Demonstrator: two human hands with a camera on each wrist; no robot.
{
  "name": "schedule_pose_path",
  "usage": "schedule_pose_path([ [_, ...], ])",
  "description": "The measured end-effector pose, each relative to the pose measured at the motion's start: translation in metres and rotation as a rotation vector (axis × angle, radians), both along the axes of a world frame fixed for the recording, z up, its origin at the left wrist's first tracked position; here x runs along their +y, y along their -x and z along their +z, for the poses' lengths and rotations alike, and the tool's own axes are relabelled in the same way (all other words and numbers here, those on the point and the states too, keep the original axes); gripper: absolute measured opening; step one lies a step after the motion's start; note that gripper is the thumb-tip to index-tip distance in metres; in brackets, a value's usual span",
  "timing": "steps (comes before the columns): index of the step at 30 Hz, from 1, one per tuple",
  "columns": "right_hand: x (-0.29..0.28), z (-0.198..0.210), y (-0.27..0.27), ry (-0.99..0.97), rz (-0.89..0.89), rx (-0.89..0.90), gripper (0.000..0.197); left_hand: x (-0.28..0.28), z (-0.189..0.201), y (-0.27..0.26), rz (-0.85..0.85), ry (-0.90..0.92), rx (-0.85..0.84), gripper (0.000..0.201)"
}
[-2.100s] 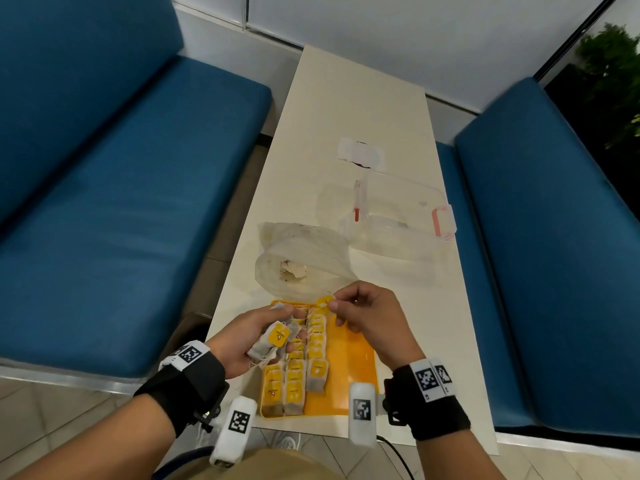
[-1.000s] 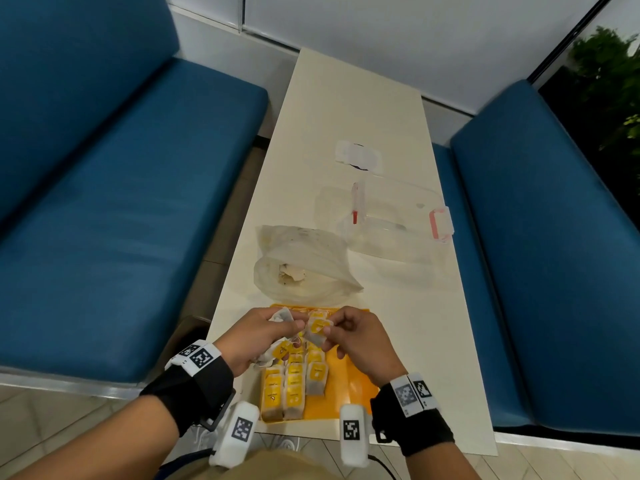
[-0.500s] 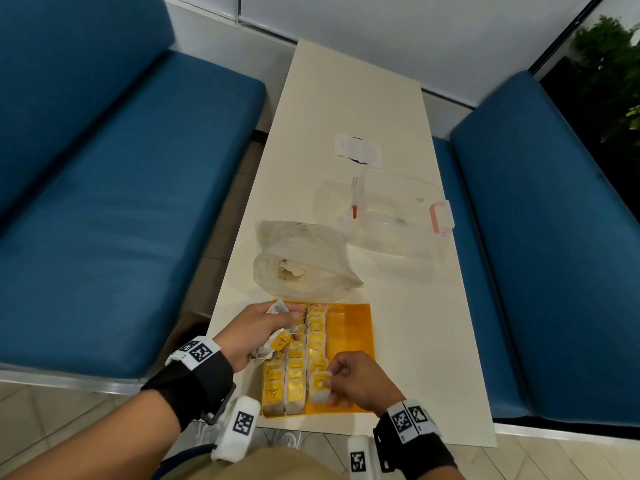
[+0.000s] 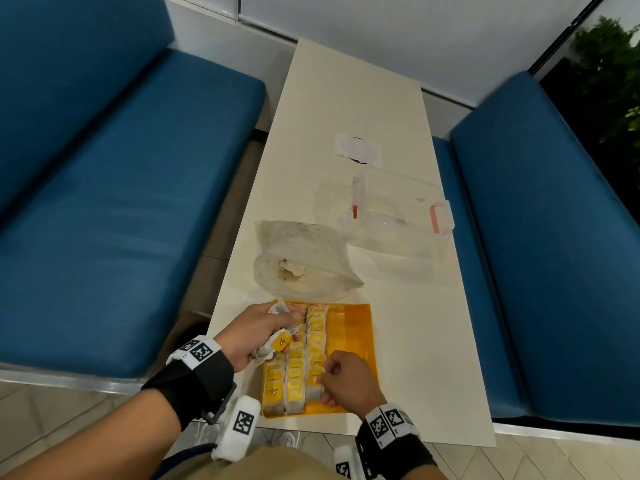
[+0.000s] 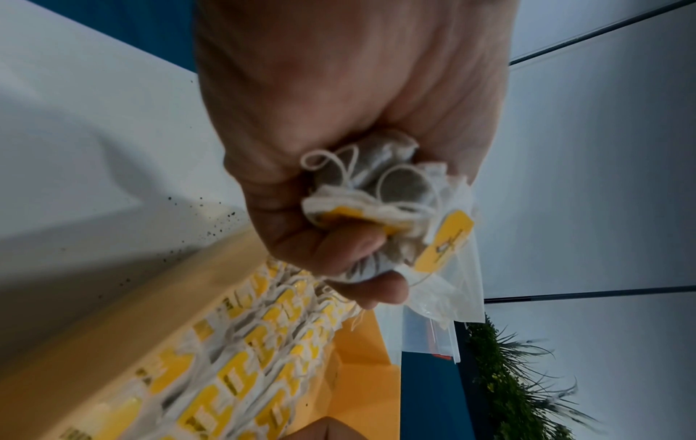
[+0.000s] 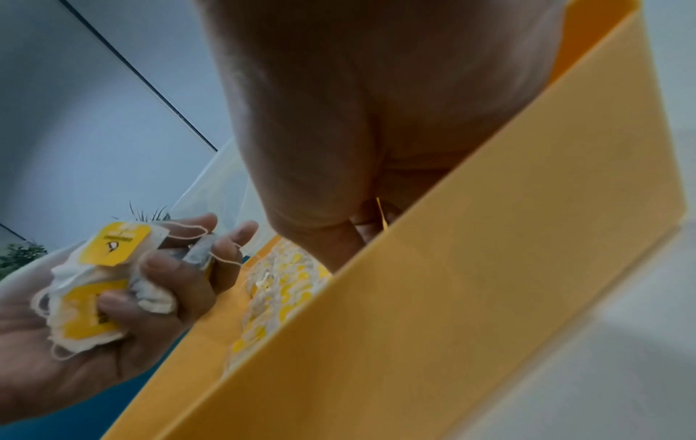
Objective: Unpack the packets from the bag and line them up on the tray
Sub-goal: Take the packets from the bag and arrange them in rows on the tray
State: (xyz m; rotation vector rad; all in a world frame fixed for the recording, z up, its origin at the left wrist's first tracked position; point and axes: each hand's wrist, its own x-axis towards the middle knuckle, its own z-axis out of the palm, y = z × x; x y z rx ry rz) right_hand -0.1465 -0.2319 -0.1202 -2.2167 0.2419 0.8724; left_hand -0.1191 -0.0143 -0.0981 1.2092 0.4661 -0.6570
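An orange tray (image 4: 353,327) lies at the table's near edge with three rows of tea packets (image 4: 298,372) lined up in its left half. My left hand (image 4: 263,330) hovers over the tray's left side and grips a bunch of packets (image 5: 380,205) with yellow tags (image 6: 113,244). My right hand (image 4: 343,379) is at the near end of the third row, its curled fingers pinching a packet (image 4: 316,377) down in the tray. The clear plastic bag (image 4: 301,261) lies just beyond the tray with a little left inside.
A clear lidded box (image 4: 394,216) with pink clips sits at the table's right, a white paper (image 4: 356,150) farther back. Blue benches (image 4: 114,188) flank the narrow table (image 4: 346,98). The tray's right half is bare.
My right hand took a packet from the bunch in my left hand and carried it toward me to the near end of the third row. My left hand stayed over the tray's left side.
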Motion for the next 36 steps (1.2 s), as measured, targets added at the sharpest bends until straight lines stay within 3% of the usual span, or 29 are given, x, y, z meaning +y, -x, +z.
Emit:
schedule_pose_path([
  [12,0.005,0.002,-0.002,0.067,-0.019,-0.083,0.007,0.002,0.004,0.0,-0.008,0.022,0.024,0.023],
  [15,0.005,0.015,-0.007,0.128,0.002,-0.22,0.012,0.002,0.006,-0.002,-0.016,0.031,0.037,0.026],
  [19,0.021,0.057,-0.02,-0.113,0.004,-0.415,0.019,0.0,0.01,-0.004,-0.003,0.062,0.039,0.022],
  [24,0.037,0.073,-0.029,-0.258,0.189,-0.419,0.029,-0.006,0.014,-0.006,-0.024,0.091,-0.028,0.022],
  [36,0.034,0.086,-0.042,-0.433,0.052,-0.36,0.004,-0.006,0.018,-0.008,0.008,0.112,0.022,0.016],
])
